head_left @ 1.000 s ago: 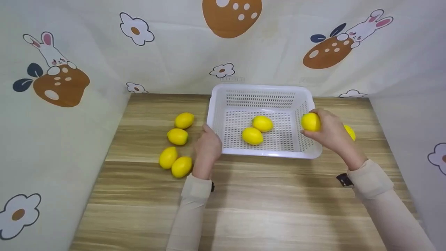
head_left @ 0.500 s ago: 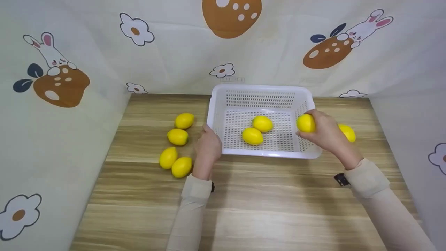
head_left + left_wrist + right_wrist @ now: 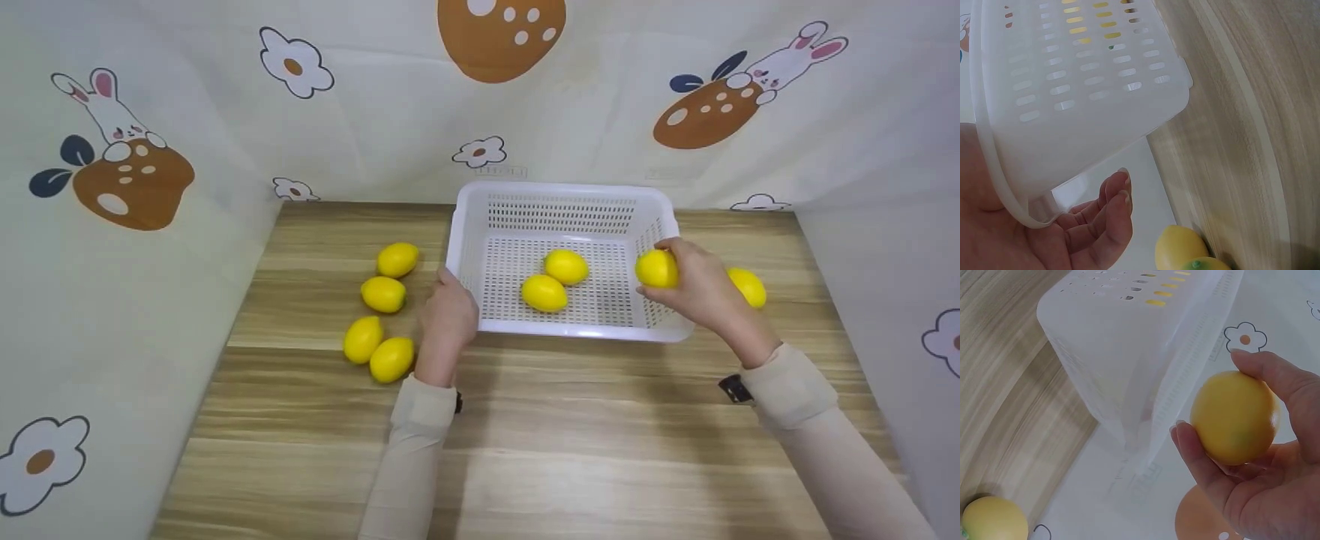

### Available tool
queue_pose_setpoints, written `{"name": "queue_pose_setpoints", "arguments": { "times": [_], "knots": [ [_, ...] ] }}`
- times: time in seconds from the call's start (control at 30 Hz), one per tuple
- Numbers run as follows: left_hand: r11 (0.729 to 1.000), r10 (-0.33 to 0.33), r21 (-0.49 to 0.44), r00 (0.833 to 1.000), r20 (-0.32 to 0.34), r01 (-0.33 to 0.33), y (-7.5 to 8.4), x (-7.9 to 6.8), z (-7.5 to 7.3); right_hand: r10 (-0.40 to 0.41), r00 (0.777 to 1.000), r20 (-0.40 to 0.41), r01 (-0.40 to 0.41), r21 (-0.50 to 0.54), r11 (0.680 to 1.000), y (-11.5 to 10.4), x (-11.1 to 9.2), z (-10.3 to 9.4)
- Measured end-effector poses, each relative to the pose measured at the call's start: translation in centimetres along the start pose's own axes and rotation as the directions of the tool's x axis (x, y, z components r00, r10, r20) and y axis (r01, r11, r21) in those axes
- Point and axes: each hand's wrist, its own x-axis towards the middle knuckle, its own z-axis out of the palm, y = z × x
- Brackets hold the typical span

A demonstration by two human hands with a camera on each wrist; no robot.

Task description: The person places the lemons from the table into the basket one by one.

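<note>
A white plastic basket (image 3: 585, 332) with slotted walls holds two yellow lemons, one lemon (image 3: 566, 267) touching the other lemon (image 3: 544, 293). At its left side my left hand (image 3: 450, 311) grips the rim, thumb on one side and fingers curled beneath, as the left wrist view shows. My right hand (image 3: 705, 289) holds another lemon (image 3: 1234, 417) between thumb and fingers, over the basket's right rim. In the right wrist view that lemon is raised apart from the basket wall (image 3: 1100, 343). Behind the right hand, a further lemon (image 3: 748, 288) lies on the table, partly hidden.
Several lemons lie on the wooden table (image 3: 562, 450) left of the basket, among them a lemon (image 3: 397, 259) at the back and a lemon (image 3: 391, 359) at the front. A patterned curtain (image 3: 390, 112) hangs behind the table and along both sides.
My right hand has moved slightly left with its lemon, further over the basket's right rim. More of the lemon behind it now shows. The left hand has stayed on the rim.
</note>
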Motion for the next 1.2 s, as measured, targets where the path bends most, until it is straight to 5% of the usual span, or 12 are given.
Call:
{"name": "queue_pose_setpoints", "arguments": {
  "times": [0.23,1.2],
  "knots": [
    [0.999,0.038,0.026,0.998,-0.049,-0.037,-0.08,-0.29,0.13,0.012,1.000,0.018,-0.012,0.030,0.999,-0.14,-0.04,-0.22],
    [0.999,0.036,0.003,0.999,-0.010,-0.036,-0.19,-0.15,0.03,-0.004,1.000,-0.006,0.004,-0.022,1.000,0.23,-0.89,-0.30]
  ]
}}
